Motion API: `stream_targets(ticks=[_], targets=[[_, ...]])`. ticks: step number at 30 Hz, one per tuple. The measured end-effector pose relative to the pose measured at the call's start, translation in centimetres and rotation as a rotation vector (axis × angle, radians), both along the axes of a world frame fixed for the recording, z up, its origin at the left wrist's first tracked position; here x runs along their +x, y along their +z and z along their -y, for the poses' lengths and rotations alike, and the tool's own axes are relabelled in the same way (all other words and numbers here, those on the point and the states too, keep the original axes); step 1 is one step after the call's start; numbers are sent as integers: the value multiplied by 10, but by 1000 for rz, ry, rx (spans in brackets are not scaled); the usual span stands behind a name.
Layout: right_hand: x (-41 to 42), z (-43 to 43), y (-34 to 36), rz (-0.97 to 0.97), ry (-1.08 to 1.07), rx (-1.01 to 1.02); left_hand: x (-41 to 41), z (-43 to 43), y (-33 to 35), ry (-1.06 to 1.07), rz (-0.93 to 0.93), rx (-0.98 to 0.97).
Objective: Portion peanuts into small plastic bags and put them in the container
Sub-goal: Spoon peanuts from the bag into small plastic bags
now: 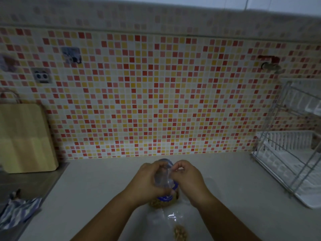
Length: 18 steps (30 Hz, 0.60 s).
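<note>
Both hands hold a small clear plastic bag (163,176) up over the countertop. My left hand (147,181) grips its left side and my right hand (187,176) pinches its top right edge. Under the hands stands a container (165,200) with a blue rim and peanuts in it, mostly hidden by my left hand. Near the bottom edge lies another clear bag (175,223) with peanuts (180,232) inside.
A wooden cutting board (26,138) leans on the tiled wall at the left. A striped cloth (17,211) lies on the steel sink edge below it. At the right stands a white wire dish rack (291,153). The grey countertop (97,188) spreads around the hands.
</note>
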State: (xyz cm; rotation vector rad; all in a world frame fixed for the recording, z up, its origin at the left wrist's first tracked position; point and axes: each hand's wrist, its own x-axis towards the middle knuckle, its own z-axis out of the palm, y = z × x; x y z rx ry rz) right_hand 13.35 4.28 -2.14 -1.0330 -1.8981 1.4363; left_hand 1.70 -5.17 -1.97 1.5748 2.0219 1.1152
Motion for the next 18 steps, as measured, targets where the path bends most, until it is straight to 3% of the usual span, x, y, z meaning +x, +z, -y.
stream_targets(ticks=[7, 11, 15, 18], targets=[[-1, -2, 8, 31, 112, 130, -8, -8, 6, 17, 77, -55], [-3, -3, 9, -6, 160, 96, -15, -12, 2, 41, 153, -87], [-5, -4, 9, -35, 203, 64, -22, -16, 2, 79, 135, -94], [-7, -14, 10, 50, 152, 209, -26, -16, 4, 92, 84, -113]])
